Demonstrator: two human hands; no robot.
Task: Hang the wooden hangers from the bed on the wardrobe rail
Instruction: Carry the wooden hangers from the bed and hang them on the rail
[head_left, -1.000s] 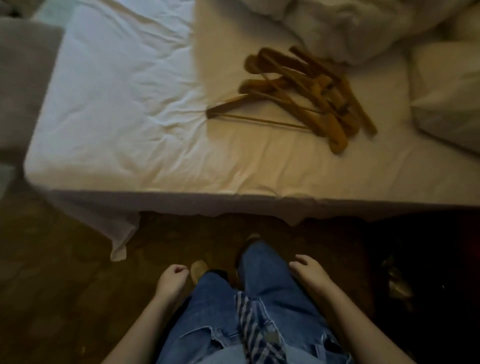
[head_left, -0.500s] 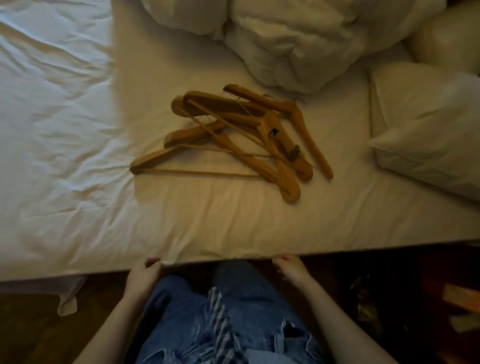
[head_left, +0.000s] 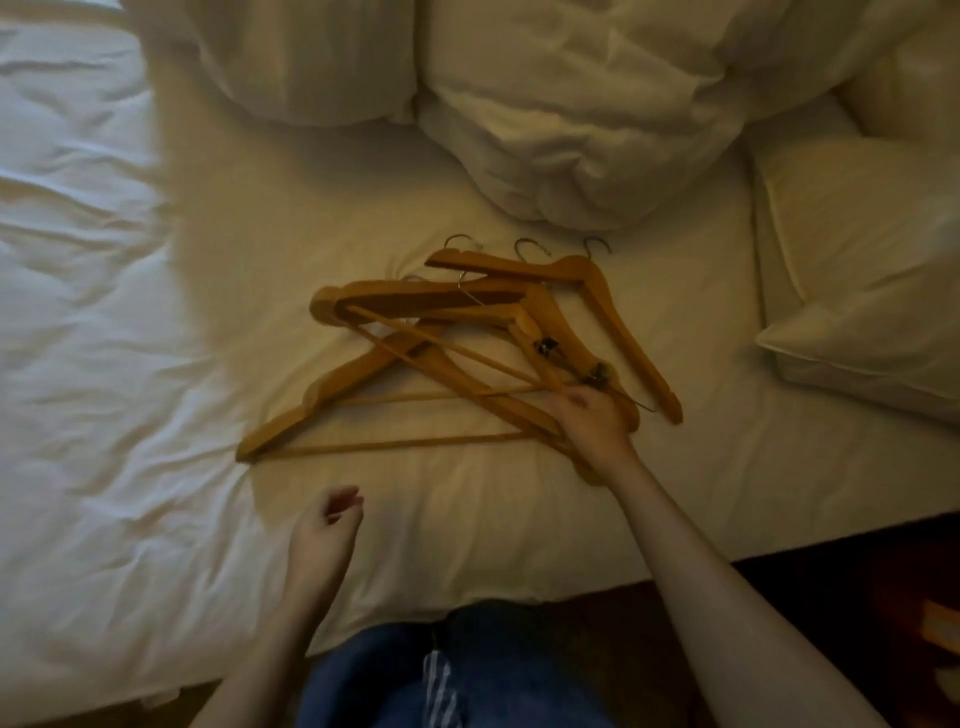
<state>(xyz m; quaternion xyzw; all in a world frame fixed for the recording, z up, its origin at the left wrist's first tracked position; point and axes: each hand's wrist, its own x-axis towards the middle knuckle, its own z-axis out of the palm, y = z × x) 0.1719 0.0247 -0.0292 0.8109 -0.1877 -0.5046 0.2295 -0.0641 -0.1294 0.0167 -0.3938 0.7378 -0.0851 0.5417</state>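
White, creased sheets cover the bed (head_left: 130, 364), which fills most of the head view, dim and warm-toned toward the right. A rumpled duvet (head_left: 545, 104) is bunched along the far side, and a pillow (head_left: 872, 270) lies at the right edge. Dark floor shows past the near edge of the mattress, with blue jeans (head_left: 467, 670) at the bottom of the frame.

Near the middle of the sheet lies a loose pile of wooden hangers (head_left: 415, 312). They are honey-brown with broad, curved shoulders, thin round crossbars and small metal hooks; three hooks curl up at the far side of the pile, just short of the duvet. The hangers overlap at different angles, so their bars cross one another. Two dark metal clips sit on the arms near the right of the heap. The nearest hanger stretches lowest and farthest left, its crossbar running almost level across the sheet.

The right hand (head_left: 592, 421) is on the right end of the pile, fingers curled down where several arms and bars meet. It touches the wood, but how many hangers it has caught, or whether the grasp is closed, cannot be made out. The left hand (head_left: 324, 525) hovers over bare sheet nearer the body, well apart from the hangers, loosely half-curled and holding nothing.
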